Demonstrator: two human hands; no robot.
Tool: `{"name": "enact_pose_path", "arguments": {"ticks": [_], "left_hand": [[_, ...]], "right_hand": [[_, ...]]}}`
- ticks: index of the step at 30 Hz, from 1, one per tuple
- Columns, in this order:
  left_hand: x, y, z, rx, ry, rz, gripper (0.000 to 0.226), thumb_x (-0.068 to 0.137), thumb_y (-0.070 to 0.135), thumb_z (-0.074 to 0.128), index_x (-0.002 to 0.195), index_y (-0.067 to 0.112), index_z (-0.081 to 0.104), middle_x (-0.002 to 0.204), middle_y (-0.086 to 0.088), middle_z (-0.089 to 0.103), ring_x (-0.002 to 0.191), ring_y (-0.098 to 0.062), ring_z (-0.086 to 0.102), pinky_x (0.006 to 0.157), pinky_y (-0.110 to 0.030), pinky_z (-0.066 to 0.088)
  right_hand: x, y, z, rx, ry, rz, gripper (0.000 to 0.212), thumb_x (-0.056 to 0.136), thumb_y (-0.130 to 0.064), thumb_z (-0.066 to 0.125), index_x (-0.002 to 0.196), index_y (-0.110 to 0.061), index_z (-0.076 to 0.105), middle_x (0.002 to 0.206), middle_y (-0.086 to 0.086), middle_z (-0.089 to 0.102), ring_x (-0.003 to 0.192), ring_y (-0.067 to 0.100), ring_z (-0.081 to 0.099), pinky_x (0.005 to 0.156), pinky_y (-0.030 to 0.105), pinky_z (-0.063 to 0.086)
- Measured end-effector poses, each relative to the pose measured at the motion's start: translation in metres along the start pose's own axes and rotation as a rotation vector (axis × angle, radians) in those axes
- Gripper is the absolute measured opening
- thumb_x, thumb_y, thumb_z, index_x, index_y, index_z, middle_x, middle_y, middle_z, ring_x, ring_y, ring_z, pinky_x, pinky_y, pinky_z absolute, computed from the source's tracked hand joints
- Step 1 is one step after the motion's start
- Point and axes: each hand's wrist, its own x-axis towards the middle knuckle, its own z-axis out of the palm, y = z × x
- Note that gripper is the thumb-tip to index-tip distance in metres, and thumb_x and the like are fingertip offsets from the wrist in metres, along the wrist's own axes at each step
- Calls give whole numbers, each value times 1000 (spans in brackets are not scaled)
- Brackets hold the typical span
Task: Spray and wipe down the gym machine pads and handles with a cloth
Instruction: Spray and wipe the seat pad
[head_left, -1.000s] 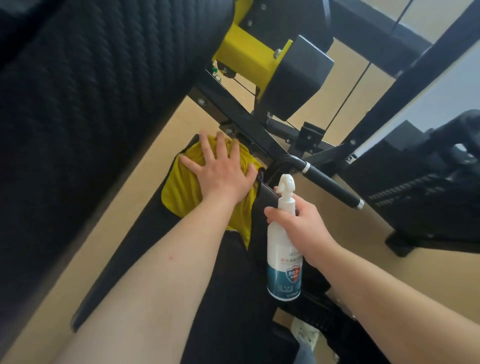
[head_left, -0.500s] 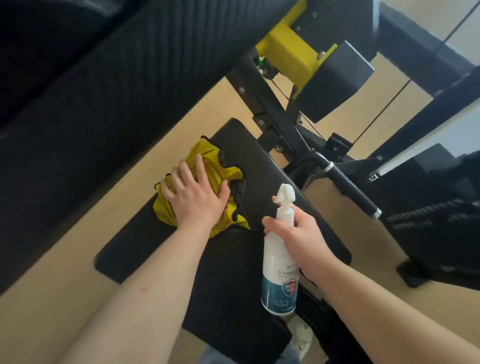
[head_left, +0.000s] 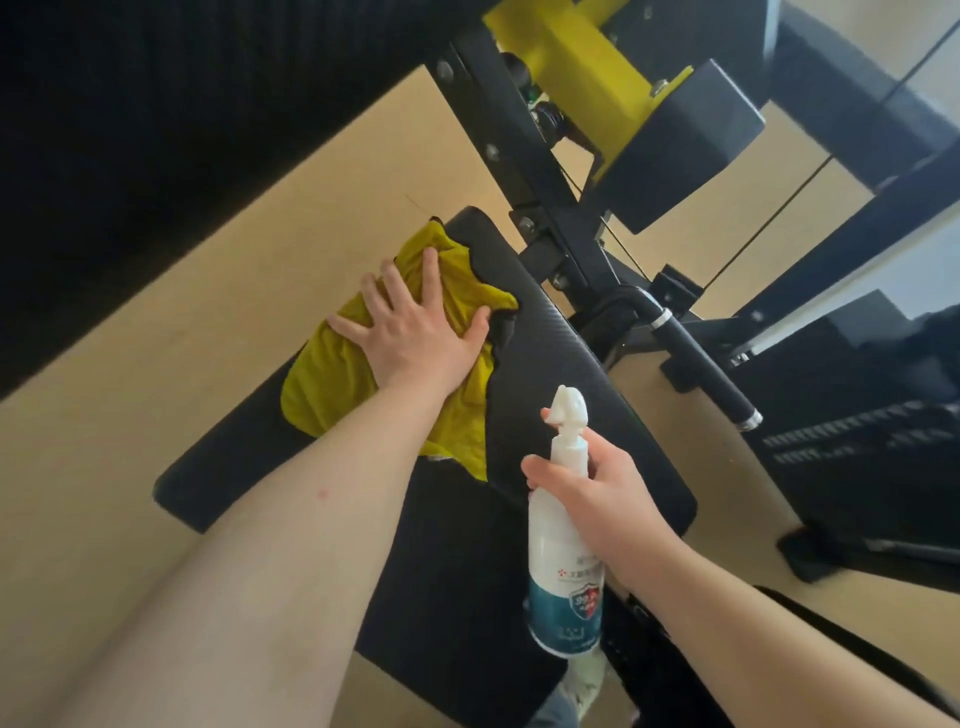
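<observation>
Your left hand (head_left: 415, 338) lies flat on the yellow cloth (head_left: 332, 384), fingers (head_left: 428, 275) straight and spread, at the seat pad's (head_left: 571, 415) far left corner. Your right hand (head_left: 597, 499) grasps the spray bottle (head_left: 563, 571) over the near right part. Press evenly and wipe overlapping strokes toward the near edge, covering corners.

free: seat pad (head_left: 540, 353) right half | blocked: frame (head_left: 511, 166) beyond

We see a bright, evenly daylit view, palest at the upper right corner, where surfaces wash out. A soft sheen lies on the black seat pad (head_left: 571, 364), and shadows on the tan floor (head_left: 156, 415) are faint. The wide lens bends the straight frame bars (head_left: 519, 171) near the edges, and the left forearm (head_left: 260, 571) looks soft.
</observation>
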Motion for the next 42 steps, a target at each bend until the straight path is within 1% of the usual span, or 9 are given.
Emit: {"name": "enact_pose_path", "arguments": {"ticks": [5,8,14,21,29,33,36,39,42], "left_hand": [[-19,-40,5,45,64,144,90,88,82,12,162,33,-2,168,-16,12,152,-43,17,113,-72,20],[-35,-68,8,56,61,144,89,89,81,15,162,31,0,166,-17,15,151,-42,20,113,-69,21],[-89,-148,20,76,46,78,89,90,78,20,162,29,3,162,-20,18,147,-45,25,109,-71,25],[-141,-205,32,68,26,8,90,92,74,25,163,22,7,162,-26,15,149,-49,16,118,-69,17],[-161,-216,41,108,-20,65,94,90,77,15,164,19,0,167,-26,-8,153,-49,-7,118,-69,-1],[-118,-217,28,114,-34,104,91,90,75,18,163,26,-1,170,-19,-3,156,-39,-1,122,-67,4],[-94,-202,19,-38,16,-72,80,95,70,18,164,29,8,170,-14,11,157,-36,7,122,-65,9],[-108,-180,22,-55,65,-109,76,98,67,20,164,30,11,170,-14,9,156,-39,6,120,-70,8],[-140,-167,36,53,16,51,79,96,71,21,163,34,3,171,-14,-5,156,-43,-4,115,-77,2]], "right_hand": [[-6,1,23,-12,-15,-41,19,88,-34,77,106,-36,69,89,7,76,86,27,75,86,50,62],[-16,6,45,-8,-46,-46,17,88,-32,76,104,-33,70,91,10,75,88,30,75,87,52,62],[-45,23,107,-27,-127,-36,36,87,-33,77,117,-48,66,90,5,75,86,26,75,84,46,63],[-63,30,158,-68,-162,-24,17,83,-44,73,98,-39,68,88,0,75,83,24,74,83,48,62],[-66,28,148,-92,-199,18,13,94,-39,70,101,-47,62,90,0,75,87,22,73,75,34,56],[-51,31,127,-124,-185,28,14,93,-41,71,105,-43,63,84,-9,74,80,16,74,74,32,57],[-37,34,111,-101,-139,31,15,93,-41,72,101,-49,62,86,-7,73,84,16,73,70,27,53],[-28,38,98,-29,-69,49,33,94,-40,71,115,-60,55,88,-8,75,89,15,73,72,28,52],[-24,42,87,56,-61,65,41,95,-36,70,133,-45,57,90,-2,77,91,20,75,85,42,60]]}}
